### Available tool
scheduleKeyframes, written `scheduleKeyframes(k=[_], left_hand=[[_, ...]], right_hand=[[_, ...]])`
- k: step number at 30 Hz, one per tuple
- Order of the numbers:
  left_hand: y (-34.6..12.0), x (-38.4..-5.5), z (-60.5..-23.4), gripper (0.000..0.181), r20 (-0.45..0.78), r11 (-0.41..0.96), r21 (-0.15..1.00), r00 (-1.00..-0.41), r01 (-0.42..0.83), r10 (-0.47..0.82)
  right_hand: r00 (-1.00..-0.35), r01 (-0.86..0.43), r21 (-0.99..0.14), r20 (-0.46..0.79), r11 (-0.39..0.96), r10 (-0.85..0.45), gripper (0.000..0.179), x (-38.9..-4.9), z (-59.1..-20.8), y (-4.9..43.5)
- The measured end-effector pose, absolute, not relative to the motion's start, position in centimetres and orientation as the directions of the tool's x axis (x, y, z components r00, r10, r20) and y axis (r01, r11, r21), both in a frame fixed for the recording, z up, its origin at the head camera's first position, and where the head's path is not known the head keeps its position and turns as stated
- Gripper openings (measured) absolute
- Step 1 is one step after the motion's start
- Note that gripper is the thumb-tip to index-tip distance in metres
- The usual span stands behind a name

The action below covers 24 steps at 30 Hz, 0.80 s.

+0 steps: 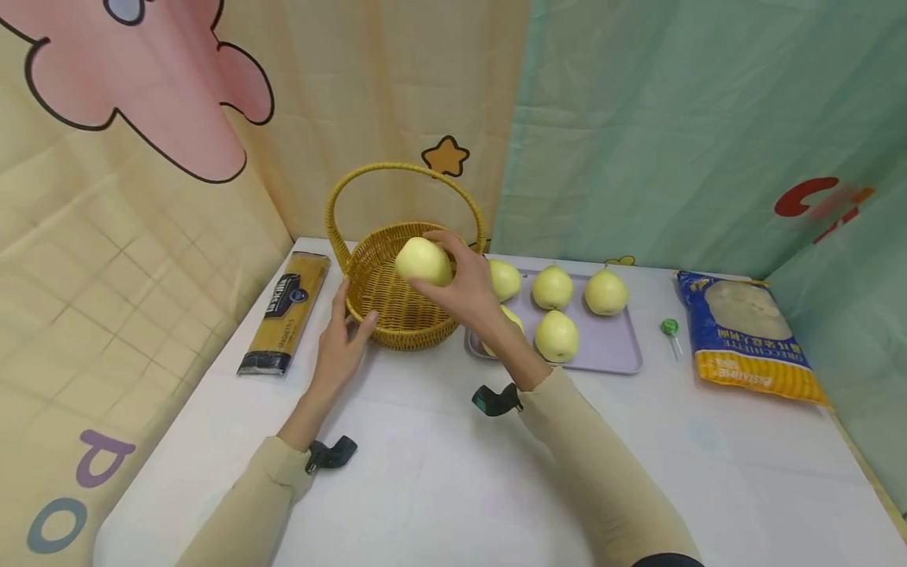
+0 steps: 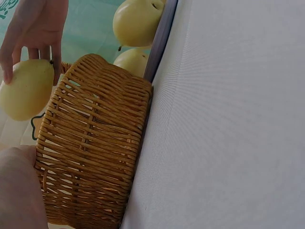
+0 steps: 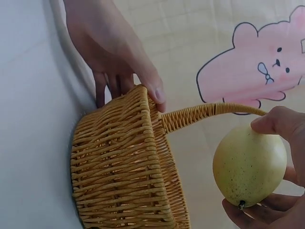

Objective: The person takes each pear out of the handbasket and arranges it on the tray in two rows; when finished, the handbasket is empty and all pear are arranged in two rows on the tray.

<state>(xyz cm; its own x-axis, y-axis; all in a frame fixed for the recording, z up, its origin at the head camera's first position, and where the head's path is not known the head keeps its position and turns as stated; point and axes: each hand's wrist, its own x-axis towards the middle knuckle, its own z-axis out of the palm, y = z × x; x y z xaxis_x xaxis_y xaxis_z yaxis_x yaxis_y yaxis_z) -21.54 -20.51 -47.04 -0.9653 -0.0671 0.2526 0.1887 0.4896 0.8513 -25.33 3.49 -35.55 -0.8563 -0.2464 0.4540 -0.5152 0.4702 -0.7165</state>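
My right hand (image 1: 460,283) grips a pale yellow pear (image 1: 423,262) between thumb and fingers, above the opening of a wicker basket (image 1: 407,340). In the right wrist view, this pear (image 3: 250,164) points its stem downward. At the basket's left side, my left hand (image 1: 342,344) has its thumb and fingers spread against the rim and outer wall. The right wrist view shows the left thumb at the rim and straight fingers lower along the wall, partly hidden behind it. The basket's tall arched handle (image 1: 404,167) stands upright; the visible woven bottom is bare.
Right of the basket, a lilac tray (image 1: 609,358) bears several more pears (image 1: 556,336), one partly hidden by my right wrist. A spaghetti pack (image 1: 286,315) lies left of the basket. Farther right are a green lollipop (image 1: 669,327) and an orecchiette bag (image 1: 751,335). Curtains (image 1: 680,134) border the table.
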Motion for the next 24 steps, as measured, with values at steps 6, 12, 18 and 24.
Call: scheduleKeyframes(k=[6, 12, 18, 24], left_hand=[[-20.5, -21.4, -47.1, 0.079, 0.244, 0.493, 0.851, -0.967, 0.181, -0.067], [-20.4, -21.5, -47.2, 0.079, 0.249, 0.493, 0.85, -0.966, 0.187, -0.062], [-20.3, -21.4, -47.3, 0.08, 0.254, 0.488, 0.851, -0.965, 0.194, -0.06], [-20.3, -21.3, -47.0, 0.08, 0.255, 0.483, 0.854, -0.965, 0.194, -0.063]], right_hand=[[-0.862, -0.506, -0.741, 0.453, 0.44, -0.228, 0.062, -24.0, -35.5, 5.5], [-0.856, -0.516, -0.745, 0.472, 0.423, -0.213, 0.063, -23.5, -35.4, 7.6], [-0.864, -0.5, -0.759, 0.47, 0.417, -0.182, 0.063, -23.0, -35.6, 10.3], [-0.883, -0.454, -0.768, 0.456, 0.452, -0.111, 0.063, -22.6, -35.9, 13.8]])
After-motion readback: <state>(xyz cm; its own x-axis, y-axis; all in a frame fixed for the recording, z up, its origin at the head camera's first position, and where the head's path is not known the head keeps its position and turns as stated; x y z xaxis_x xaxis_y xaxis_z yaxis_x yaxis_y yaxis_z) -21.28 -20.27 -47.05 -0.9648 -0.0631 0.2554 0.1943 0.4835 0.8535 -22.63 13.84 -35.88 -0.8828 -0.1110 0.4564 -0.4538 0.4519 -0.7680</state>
